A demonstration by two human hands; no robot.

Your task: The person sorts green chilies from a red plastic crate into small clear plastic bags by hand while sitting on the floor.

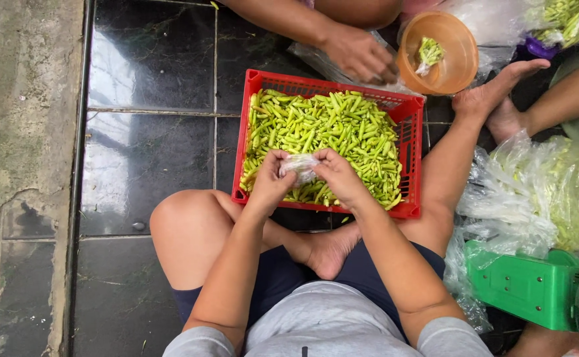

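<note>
A red plastic crate (411, 125) full of small green chili peppers (329, 125) sits on the dark tiled floor in front of my crossed legs. Over its near side, my left hand (271, 180) and my right hand (338, 176) both grip a small clear plastic bag (300, 165) between them. The bag is crumpled, and what it holds is hidden by my fingers.
Across the crate another person's hand (359, 53) rests by an orange bowl (458, 63) with a few chilies. Clear bags of chilies (554, 192) pile up at right, beside a green scale (524, 284). A concrete strip (18, 132) borders the tiles at left.
</note>
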